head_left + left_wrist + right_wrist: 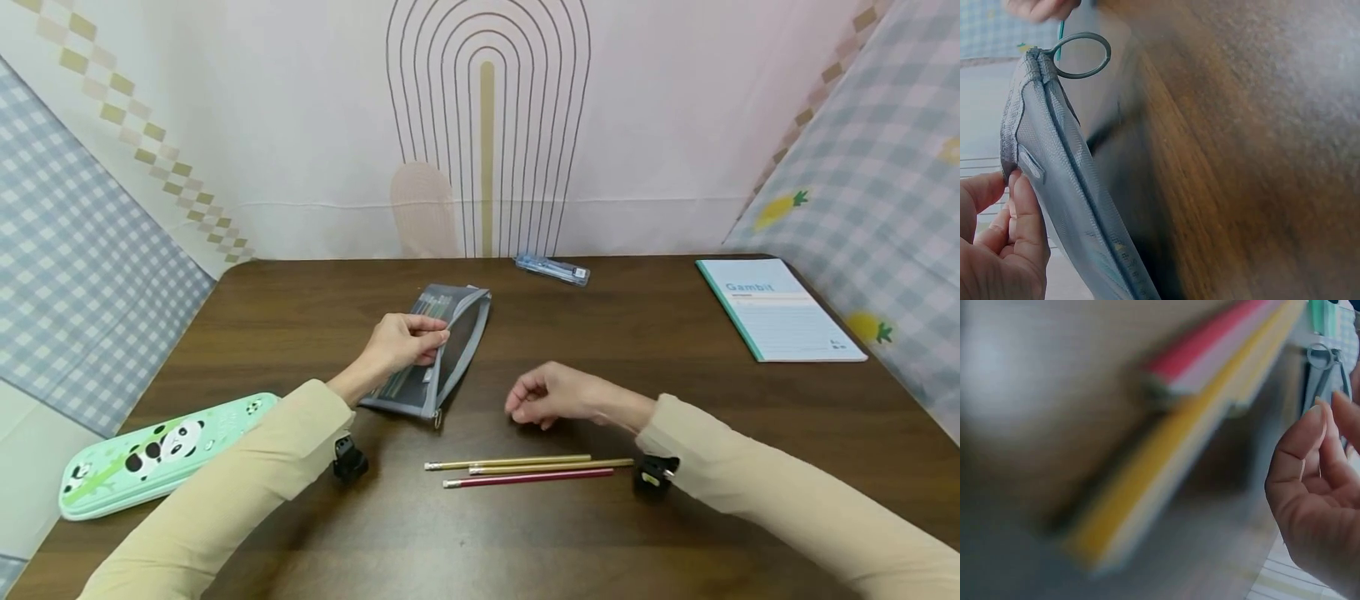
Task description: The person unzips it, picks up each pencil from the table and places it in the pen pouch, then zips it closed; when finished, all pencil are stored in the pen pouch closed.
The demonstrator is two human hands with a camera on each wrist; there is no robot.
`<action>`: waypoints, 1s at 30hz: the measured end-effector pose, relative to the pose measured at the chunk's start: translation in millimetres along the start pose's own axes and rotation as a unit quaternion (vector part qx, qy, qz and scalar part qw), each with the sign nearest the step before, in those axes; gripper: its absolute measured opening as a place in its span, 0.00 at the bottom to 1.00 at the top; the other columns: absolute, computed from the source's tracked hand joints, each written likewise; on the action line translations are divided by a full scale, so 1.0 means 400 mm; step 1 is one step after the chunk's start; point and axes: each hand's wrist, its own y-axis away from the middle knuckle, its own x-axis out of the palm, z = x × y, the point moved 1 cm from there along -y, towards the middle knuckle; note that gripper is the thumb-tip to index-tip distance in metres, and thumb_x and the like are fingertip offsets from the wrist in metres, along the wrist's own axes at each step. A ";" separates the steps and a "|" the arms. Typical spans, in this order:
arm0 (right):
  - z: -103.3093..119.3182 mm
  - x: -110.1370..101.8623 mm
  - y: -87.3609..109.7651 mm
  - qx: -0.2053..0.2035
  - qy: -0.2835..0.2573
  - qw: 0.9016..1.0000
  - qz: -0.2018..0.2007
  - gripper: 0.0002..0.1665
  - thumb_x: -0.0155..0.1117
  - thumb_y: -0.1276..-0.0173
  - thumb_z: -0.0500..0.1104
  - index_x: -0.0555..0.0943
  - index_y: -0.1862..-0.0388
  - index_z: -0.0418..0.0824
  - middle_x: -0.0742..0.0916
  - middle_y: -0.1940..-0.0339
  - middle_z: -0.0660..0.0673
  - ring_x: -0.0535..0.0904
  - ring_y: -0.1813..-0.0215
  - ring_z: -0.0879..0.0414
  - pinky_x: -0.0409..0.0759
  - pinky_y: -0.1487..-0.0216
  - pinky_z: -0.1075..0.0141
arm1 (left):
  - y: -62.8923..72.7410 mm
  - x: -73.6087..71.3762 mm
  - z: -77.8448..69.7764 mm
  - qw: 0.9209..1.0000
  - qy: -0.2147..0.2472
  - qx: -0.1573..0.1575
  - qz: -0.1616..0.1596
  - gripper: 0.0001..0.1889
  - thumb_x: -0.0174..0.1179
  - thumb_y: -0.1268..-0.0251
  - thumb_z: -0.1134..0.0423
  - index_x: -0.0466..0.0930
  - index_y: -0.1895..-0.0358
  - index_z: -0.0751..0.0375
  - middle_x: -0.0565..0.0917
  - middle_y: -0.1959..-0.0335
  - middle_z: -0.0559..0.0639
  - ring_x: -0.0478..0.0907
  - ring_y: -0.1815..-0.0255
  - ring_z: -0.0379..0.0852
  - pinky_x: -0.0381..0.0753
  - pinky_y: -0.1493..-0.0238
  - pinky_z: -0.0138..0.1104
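My left hand pinches the edge of a grey mesh zip pouch between thumb and fingers. The pouch lies on the table with its mouth gaping toward the right, and pencil-like shapes show faintly through the mesh. A ring zip pull hangs at its near corner. To the right, my right hand hovers over the table, fingers loosely curled around nothing. Below it lie two gold pencils and a red pencil, side by side with their eraser ends to the left.
A mint-green panda pencil case lies at the left, partly behind my left sleeve. Near the back edge rests a clear blue package. A notebook with a teal spine lies at the back right, and patterned cloth hangs behind the table.
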 end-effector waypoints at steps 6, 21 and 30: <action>-0.033 0.016 0.040 -0.062 0.062 0.995 0.054 0.07 0.66 0.40 0.33 0.81 0.63 0.31 0.78 0.78 0.52 0.69 0.76 0.63 0.70 0.76 0.75 | -0.002 0.001 0.001 1.000 -0.010 -0.003 0.000 0.16 0.61 0.37 0.64 0.79 0.48 0.69 0.84 0.56 0.65 0.80 0.76 0.35 0.85 0.67 0.30; -0.028 0.046 0.048 -0.097 0.162 0.982 0.024 0.05 0.70 0.44 0.33 0.81 0.73 0.39 0.75 0.81 0.55 0.67 0.78 0.67 0.68 0.76 0.76 | -0.005 0.010 0.000 1.000 -0.008 -0.011 0.005 0.17 0.61 0.37 0.64 0.79 0.47 0.69 0.84 0.56 0.64 0.80 0.76 0.35 0.85 0.66 0.31; -0.018 0.055 0.048 -0.141 0.268 0.953 -0.003 0.08 0.68 0.44 0.34 0.78 0.77 0.43 0.75 0.79 0.56 0.67 0.75 0.69 0.69 0.75 0.76 | -0.003 0.010 -0.001 1.000 -0.010 -0.013 0.004 0.17 0.61 0.37 0.64 0.79 0.48 0.69 0.85 0.58 0.62 0.80 0.76 0.35 0.85 0.66 0.31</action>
